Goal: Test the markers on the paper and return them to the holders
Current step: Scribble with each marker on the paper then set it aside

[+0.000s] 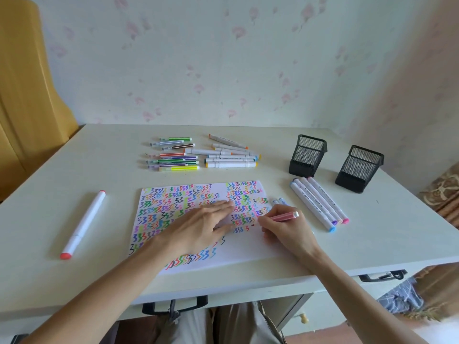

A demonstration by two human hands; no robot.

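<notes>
Pale floral wallpaper is seen behind a smooth, cream-white desk (74, 170), on which a sheet of paper (248, 247) is laid near the front edge. The left hand (198, 224) is pressed flat on the sheet, fingers straight and held together, pointing toward 2 o'clock. At 3 o'clock of it, the right hand (285, 227) is curled around a slim pink marker (283, 216), which is pinched near its tip; the barrel is tilted toward 2 o'clock, its pale end raised, and the tip is brought down to the paper. Most of the sheet is covered with rows of small zigzag marks in many colours.

At 12 o'clock of the paper, a cluster of thin coloured markers (173, 153) and a cluster of thick white-barrelled markers (231, 155) are laid flat. At 2 o'clock, two black wire-mesh holders (308, 155) of square section are stood upright, apart from each other. Between them and the paper, four white markers (319, 203) with blue, purple and pink caps are laid side by side. At 9 o'clock, a white marker with red caps (83, 224) is left lying alone.
</notes>
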